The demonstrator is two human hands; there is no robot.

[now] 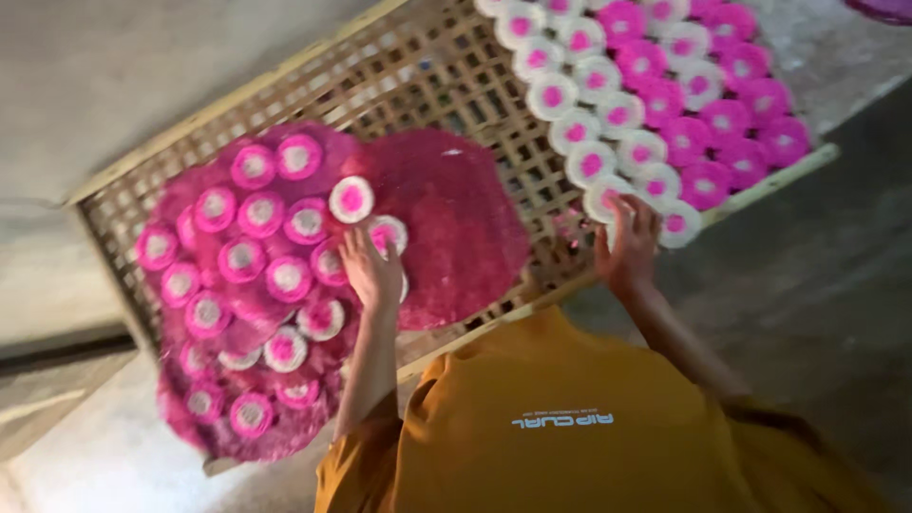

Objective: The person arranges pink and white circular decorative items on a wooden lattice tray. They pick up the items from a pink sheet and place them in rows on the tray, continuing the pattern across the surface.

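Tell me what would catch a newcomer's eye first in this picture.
The bright pink and white round discs stand out first, packed in rows at the upper right of a woven lattice tray. At the left, more discs lie on shaggy pink mats. The left hand rests among those discs, and the right hand touches a disc at the near edge of the rows.

Head view, tilted and blurred. A person in a mustard-yellow shirt (560, 418) is leaning over a bamboo lattice tray (418, 66). The left hand (372, 271) is resting fingers-down on small pink-and-white discs (351, 199) lying over a magenta fibrous mat (456, 228). The right hand (627, 249) is touching the near edge of a second group of discs (655, 95) (packed in rows, some white-rimmed, some pink-rimmed). Grasp cannot be told for either hand. Grey concrete floor (817, 275) is showing beside the tray.
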